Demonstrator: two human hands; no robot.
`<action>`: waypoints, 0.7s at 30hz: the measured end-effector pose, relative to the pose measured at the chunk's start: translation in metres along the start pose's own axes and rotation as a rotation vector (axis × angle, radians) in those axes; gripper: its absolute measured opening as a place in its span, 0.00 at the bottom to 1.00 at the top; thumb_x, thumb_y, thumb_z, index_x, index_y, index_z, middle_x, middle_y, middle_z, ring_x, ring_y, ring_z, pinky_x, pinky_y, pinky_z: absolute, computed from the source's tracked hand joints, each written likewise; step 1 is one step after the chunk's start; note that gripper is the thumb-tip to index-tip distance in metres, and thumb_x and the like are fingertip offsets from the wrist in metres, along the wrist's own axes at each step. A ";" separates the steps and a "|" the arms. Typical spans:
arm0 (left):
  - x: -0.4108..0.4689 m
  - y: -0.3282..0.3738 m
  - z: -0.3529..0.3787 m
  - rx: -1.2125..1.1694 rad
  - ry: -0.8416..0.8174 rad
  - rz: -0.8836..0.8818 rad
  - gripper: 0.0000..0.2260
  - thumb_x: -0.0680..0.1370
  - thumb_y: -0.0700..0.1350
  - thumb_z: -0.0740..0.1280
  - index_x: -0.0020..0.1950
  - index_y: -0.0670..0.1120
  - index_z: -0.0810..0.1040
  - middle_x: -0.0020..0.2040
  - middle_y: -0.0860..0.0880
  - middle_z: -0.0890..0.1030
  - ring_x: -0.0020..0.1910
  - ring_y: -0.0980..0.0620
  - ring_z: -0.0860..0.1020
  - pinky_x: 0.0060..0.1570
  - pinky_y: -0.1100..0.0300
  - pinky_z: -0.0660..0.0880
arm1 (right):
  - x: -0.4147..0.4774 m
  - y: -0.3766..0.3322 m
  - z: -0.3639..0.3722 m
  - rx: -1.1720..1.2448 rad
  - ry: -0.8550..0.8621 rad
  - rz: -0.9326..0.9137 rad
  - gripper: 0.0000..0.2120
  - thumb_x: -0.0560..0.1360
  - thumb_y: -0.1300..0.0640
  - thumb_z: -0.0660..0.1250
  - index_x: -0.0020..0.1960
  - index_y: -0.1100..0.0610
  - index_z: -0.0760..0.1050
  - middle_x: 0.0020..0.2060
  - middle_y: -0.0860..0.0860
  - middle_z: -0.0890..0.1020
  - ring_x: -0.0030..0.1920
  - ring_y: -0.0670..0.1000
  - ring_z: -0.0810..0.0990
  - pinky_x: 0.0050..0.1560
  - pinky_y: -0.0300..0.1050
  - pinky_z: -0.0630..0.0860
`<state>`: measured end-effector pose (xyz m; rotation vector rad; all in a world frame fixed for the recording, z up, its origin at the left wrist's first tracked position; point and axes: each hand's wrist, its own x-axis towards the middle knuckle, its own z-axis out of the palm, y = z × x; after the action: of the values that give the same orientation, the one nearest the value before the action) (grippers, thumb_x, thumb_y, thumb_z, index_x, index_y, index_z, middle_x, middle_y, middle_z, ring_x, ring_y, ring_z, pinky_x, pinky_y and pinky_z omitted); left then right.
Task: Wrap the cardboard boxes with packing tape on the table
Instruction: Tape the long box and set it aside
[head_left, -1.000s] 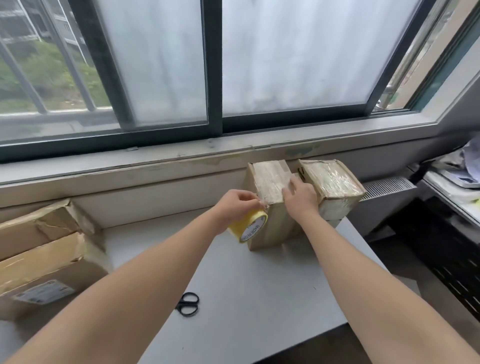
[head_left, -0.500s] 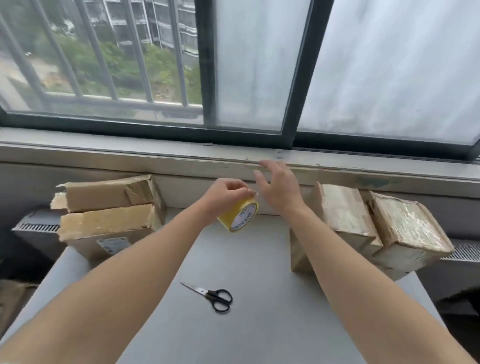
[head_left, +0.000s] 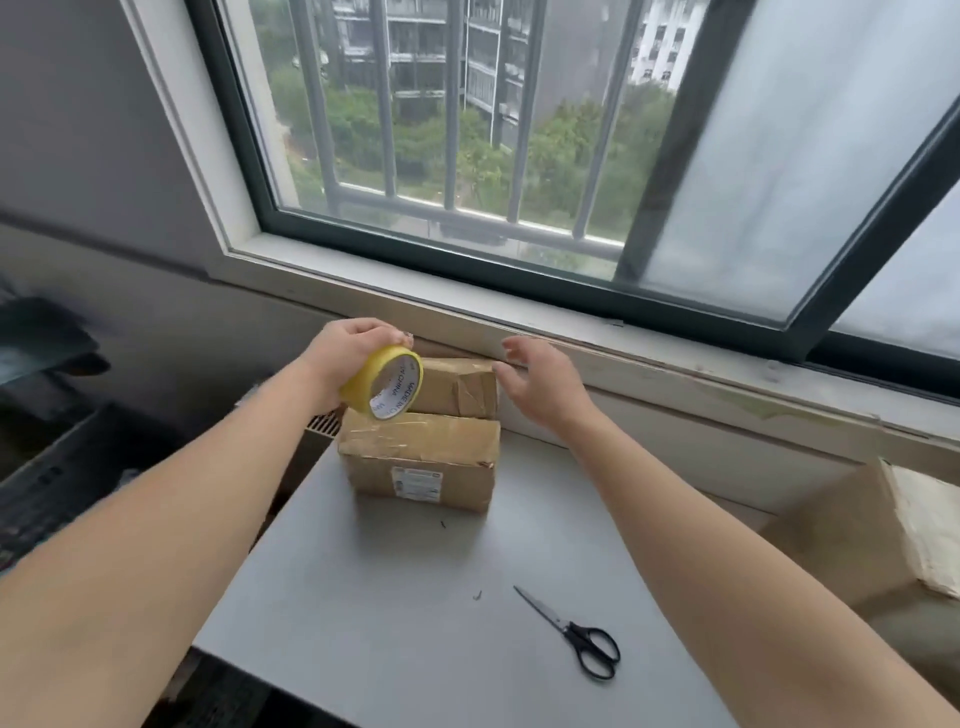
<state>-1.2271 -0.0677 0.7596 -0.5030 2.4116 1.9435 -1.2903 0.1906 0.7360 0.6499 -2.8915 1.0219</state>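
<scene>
Head view: you look down along both bare forearms at a grey surface (head_left: 415, 597) under a window.
Landmark: the lower cardboard box (head_left: 421, 460) lies at the far left of the surface. Its brown top is streaked with tape, and a white shipping label (head_left: 414, 483) is on the side facing you.
Upper cardboard box: the upper cardboard box (head_left: 457, 387), a smaller carton, is stacked directly on the lower cardboard box, toward its far edge, with creased tape on the face toward you.
Left grip: your left grip (head_left: 345, 358) curls over the rim of the yellow tape roll (head_left: 366, 376) from above. It holds the roll in the air over the left part of the lower cardboard box, with the printed core turned toward you.
Right grip: your right grip (head_left: 540, 387) is spread, its fingers loosely apart, and it holds nothing. It is above and right of the lower cardboard box, just beside the right end of the upper cardboard box. The thumb tip is at that corner, but you cannot tell whether it touches.
Scissors: the black-handled scissors (head_left: 569, 629) lie flat and closed on the surface, nearer you and right of the lower cardboard box, well apart from it.
Large cardboard box: the large cardboard box (head_left: 857, 551) is far right of the lower cardboard box and cut off by the frame edge.
Window sill: the window sill (head_left: 571, 332) runs behind the lower cardboard box.
Grille: a slatted grille (head_left: 324, 422) shows just left of the lower cardboard box.
</scene>
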 end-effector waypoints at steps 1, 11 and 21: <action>0.005 -0.005 -0.017 -0.030 0.017 -0.014 0.08 0.80 0.49 0.71 0.53 0.47 0.87 0.49 0.45 0.85 0.44 0.46 0.79 0.38 0.56 0.77 | 0.005 -0.007 0.008 -0.026 -0.009 0.001 0.22 0.81 0.51 0.67 0.73 0.56 0.72 0.66 0.52 0.80 0.66 0.51 0.77 0.69 0.49 0.73; 0.037 -0.087 -0.124 -0.058 -0.005 -0.093 0.08 0.80 0.49 0.70 0.51 0.47 0.88 0.55 0.41 0.85 0.53 0.42 0.83 0.58 0.40 0.79 | 0.041 -0.056 0.098 -0.284 -0.133 0.087 0.21 0.80 0.50 0.69 0.71 0.53 0.73 0.67 0.51 0.77 0.67 0.54 0.75 0.66 0.52 0.73; 0.044 -0.127 -0.121 -0.058 -0.225 -0.226 0.07 0.79 0.45 0.72 0.53 0.44 0.87 0.51 0.45 0.87 0.50 0.47 0.84 0.51 0.53 0.79 | 0.000 -0.049 0.147 -0.605 -0.500 0.033 0.45 0.70 0.39 0.75 0.80 0.45 0.57 0.71 0.49 0.68 0.75 0.56 0.60 0.70 0.59 0.67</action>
<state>-1.2138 -0.2168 0.6578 -0.5027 2.0718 1.8678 -1.2520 0.0676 0.6496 0.8988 -3.3554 -0.0743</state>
